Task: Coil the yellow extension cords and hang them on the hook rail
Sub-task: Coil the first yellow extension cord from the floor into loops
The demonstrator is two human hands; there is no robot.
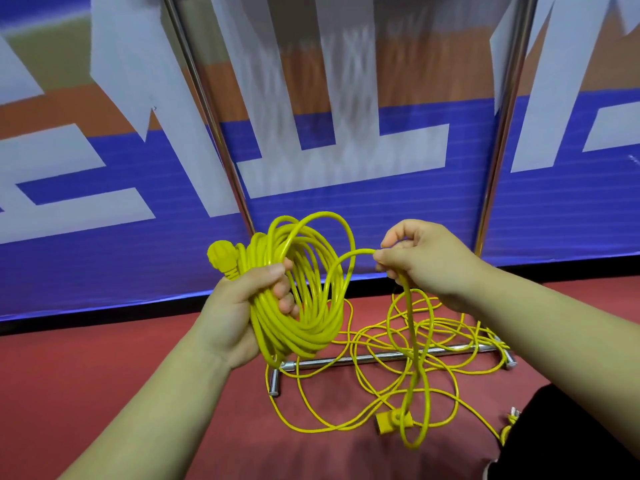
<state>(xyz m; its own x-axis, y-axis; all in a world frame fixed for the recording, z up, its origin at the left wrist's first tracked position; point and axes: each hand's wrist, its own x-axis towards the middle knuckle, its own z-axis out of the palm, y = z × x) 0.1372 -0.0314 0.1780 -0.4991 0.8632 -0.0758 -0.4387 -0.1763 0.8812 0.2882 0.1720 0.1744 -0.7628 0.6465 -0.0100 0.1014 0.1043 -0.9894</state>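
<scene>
Coil (298, 292): partly wound, our left hand (242, 303) clenched around it. Right hand (426, 261) fingers pinch the feeding strand. Loose cord (398, 348) on floor: we judge much uncoiled, nothing hung.

Bright yellow cord (298, 299), coil and plug alike, and more yellow cord in the loose tangle (408, 355) on a dull red floor (104, 368). Shiny silver bar (381, 356) underneath. Behind, a banner (346, 209) in deep blue and orange with big pale grey-white shapes.
</scene>
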